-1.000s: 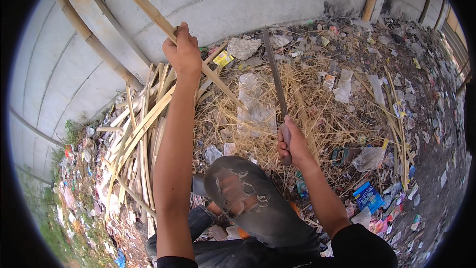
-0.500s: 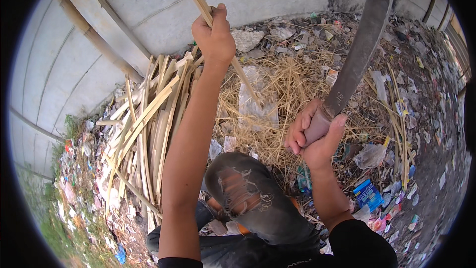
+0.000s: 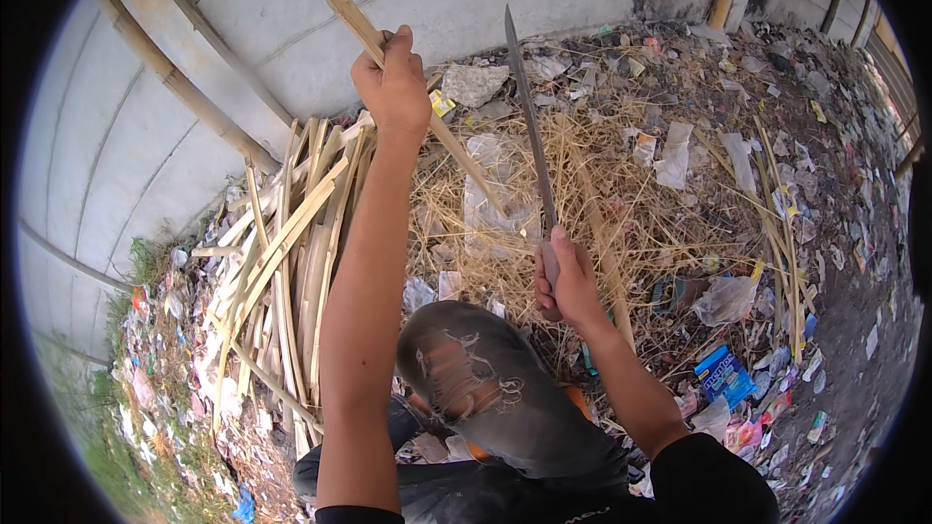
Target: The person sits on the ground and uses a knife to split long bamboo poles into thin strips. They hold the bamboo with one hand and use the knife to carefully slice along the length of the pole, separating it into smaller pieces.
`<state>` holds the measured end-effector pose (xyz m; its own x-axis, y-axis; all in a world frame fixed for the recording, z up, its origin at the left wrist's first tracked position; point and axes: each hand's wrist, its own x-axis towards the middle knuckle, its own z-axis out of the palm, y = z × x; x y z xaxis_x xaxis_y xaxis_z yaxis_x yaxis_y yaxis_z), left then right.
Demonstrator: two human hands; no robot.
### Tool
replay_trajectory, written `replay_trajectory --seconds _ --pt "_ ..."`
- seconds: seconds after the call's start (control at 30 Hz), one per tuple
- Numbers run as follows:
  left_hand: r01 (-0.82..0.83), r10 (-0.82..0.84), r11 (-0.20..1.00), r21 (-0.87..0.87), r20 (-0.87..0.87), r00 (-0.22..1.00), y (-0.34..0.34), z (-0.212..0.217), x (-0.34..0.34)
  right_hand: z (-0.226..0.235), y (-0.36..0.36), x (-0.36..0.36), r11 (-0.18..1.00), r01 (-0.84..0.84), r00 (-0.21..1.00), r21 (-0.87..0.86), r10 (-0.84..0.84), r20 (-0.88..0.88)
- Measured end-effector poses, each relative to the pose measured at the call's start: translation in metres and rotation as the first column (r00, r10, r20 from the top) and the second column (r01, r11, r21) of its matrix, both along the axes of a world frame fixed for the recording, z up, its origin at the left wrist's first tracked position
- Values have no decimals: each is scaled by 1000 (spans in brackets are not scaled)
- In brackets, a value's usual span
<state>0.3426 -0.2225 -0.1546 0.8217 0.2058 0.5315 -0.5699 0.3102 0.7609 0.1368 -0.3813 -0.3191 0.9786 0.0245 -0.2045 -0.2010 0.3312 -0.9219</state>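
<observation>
Grey concrete wall panels [image 3: 544,0] close off the far side of a patch of ground strewn with litter and dry straw. Up near that wall the person's left hand [image 3: 393,87] is clenched round a long bamboo strip [image 3: 335,0], which runs slantwise from the upper left down into the straw heap [image 3: 621,204]. The right hand [image 3: 568,281] grips the handle of a long machete [image 3: 529,126], its blade raised and pointing away, just beside the strip but not touching it as far as I can see. Left of the arm lies a pile of split bamboo slats [image 3: 282,252], a good number already cut, I'd judge. The held strip looks whole at this end, so its splitting seems yet to come. A bent knee in worn grey trousers [image 3: 485,398] sits below, and a blue packet [image 3: 723,374] lies among the rubbish on the right.
</observation>
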Motion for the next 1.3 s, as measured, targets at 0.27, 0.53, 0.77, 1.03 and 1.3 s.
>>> replay_trajectory --seconds 0.27,0.53,0.77,1.03,1.3 --pt "6 -6 1000 -30 14 1000 0 -3 1 -108 22 -14 994 26 974 102 -2 -227" --pt "24 -24 999 -28 -1 1000 14 -4 -6 5 -6 -14 983 144 990 118 -141 -28" --pt "44 -44 999 -32 -5 999 1 -2 -2 -90 21 -29 997 -11 999 71 14 -51" --pt "35 -35 999 6 -11 999 14 -5 -1 -40 -5 -27 984 111 959 142 -68 -277" --pt "108 -108 994 4 -20 994 4 -5 4 -85 16 -26 989 109 966 98 -129 226"
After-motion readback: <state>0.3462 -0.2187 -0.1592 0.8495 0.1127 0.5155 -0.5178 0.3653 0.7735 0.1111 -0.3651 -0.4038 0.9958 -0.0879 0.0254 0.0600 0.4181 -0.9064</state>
